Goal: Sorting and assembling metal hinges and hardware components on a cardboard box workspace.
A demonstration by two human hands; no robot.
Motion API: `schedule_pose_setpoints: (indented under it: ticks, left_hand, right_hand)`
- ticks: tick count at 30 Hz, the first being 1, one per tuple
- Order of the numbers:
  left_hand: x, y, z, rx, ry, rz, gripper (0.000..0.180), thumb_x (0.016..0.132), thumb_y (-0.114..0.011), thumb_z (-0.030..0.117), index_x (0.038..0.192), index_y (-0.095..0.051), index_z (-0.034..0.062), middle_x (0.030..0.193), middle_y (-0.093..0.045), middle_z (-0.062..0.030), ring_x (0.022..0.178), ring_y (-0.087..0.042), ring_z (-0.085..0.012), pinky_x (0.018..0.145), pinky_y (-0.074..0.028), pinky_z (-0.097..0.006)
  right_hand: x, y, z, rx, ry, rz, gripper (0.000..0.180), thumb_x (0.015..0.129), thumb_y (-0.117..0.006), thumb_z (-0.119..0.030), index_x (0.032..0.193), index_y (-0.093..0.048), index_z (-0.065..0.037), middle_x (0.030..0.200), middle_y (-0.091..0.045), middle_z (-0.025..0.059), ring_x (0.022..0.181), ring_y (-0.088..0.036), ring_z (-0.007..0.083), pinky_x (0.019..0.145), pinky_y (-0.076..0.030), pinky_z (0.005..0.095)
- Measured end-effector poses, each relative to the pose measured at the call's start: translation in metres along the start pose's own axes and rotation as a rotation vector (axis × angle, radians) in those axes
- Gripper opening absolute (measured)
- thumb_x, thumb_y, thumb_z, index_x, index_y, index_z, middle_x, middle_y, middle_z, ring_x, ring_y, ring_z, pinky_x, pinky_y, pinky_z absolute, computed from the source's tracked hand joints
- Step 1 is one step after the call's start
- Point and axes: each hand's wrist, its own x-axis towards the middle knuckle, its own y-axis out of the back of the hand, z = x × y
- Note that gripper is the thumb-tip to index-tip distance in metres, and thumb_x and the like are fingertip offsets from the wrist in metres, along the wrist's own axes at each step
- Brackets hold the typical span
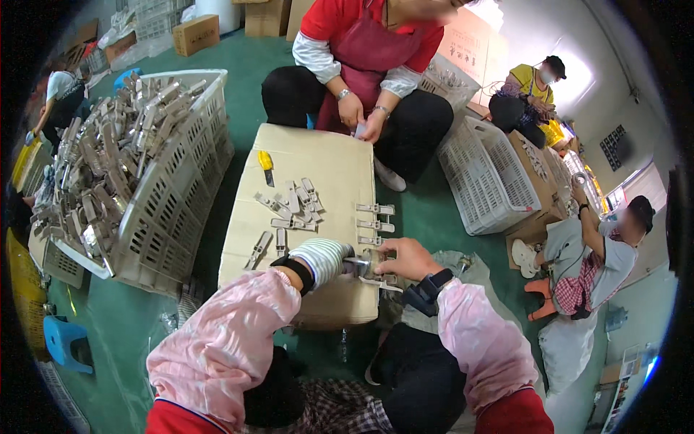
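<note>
Over the near right part of a cardboard-topped work surface, both my hands meet at a small clear cylindrical piece. My left hand, in a striped glove, is closed around its left end. The thumb and fingers of my bare right hand grip its right end. Just below my right hand, a beige clip-like part juts over the right edge. Further up that edge, similar beige parts lie in a row. A loose pile of beige clip parts sits beyond my left hand.
A yellow utility knife lies at the far left of the surface. Left stands a white crate heaped with beige-and-clear pieces. A co-worker sits opposite, holding a small piece. Another white crate and a blue stool stand on the floor.
</note>
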Motion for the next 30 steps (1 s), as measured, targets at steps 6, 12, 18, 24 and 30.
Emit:
schedule_pose_setpoints:
  ticks: [6, 12, 18, 24, 30]
  left_hand:
    - [0.011, -0.028, -0.028, 0.003, -0.094, 0.074, 0.026, 0.086, -0.053, 0.029, 0.096, -0.062, 0.0065, 0.079, -0.062, -0.0188, 0.075, -0.060, -0.0363, 0.067, -0.047, -0.040]
    - [0.009, -0.025, -0.020, 0.137, -0.150, 0.148, 0.023, 0.084, -0.055, 0.026, 0.093, -0.058, 0.0052, 0.072, -0.060, -0.0205, 0.072, -0.060, -0.0362, 0.066, -0.047, -0.043]
    - [0.018, -0.039, -0.015, 0.264, -0.154, 0.235, 0.021, 0.078, -0.058, 0.021, 0.089, -0.057, 0.0030, 0.079, -0.062, -0.0170, 0.078, -0.061, -0.0338, 0.068, -0.049, -0.042]
    - [0.038, -0.041, -0.020, 0.339, -0.144, 0.192, 0.019, 0.081, -0.052, 0.019, 0.087, -0.059, 0.0025, 0.067, -0.061, -0.0158, 0.067, -0.062, -0.0321, 0.060, -0.050, -0.043]
    - [0.050, -0.038, -0.027, 0.261, -0.150, 0.175, 0.018, 0.077, -0.053, 0.017, 0.083, -0.064, 0.0038, 0.070, -0.062, -0.0166, 0.068, -0.063, -0.0329, 0.061, -0.051, -0.041]
  right_hand:
    - [0.015, 0.001, 0.000, 0.007, 0.015, -0.067, 0.040, 0.060, -0.077, -0.029, 0.090, -0.066, -0.004, 0.085, -0.065, 0.0144, 0.082, -0.063, 0.0276, 0.072, -0.047, 0.0341]
    - [0.027, 0.005, 0.005, 0.018, 0.015, -0.165, 0.040, 0.058, -0.079, -0.027, 0.086, -0.066, -0.001, 0.080, -0.065, 0.0135, 0.076, -0.063, 0.0252, 0.070, -0.047, 0.0314]
    - [0.038, 0.009, 0.012, 0.119, 0.009, -0.232, 0.043, 0.058, -0.080, -0.026, 0.088, -0.066, 0.002, 0.081, -0.066, 0.0132, 0.074, -0.062, 0.0196, 0.069, -0.047, 0.0295]
    - [0.051, 0.016, 0.017, 0.210, -0.063, -0.337, 0.045, 0.061, -0.080, -0.025, 0.090, -0.064, 0.006, 0.082, -0.066, 0.0128, 0.075, -0.061, 0.0167, 0.069, -0.047, 0.0284]
    - [0.052, 0.017, 0.014, 0.153, -0.010, -0.345, 0.035, 0.072, -0.071, -0.021, 0.097, -0.064, 0.003, 0.090, -0.062, 0.0122, 0.085, -0.057, 0.0199, 0.076, -0.044, 0.0304]
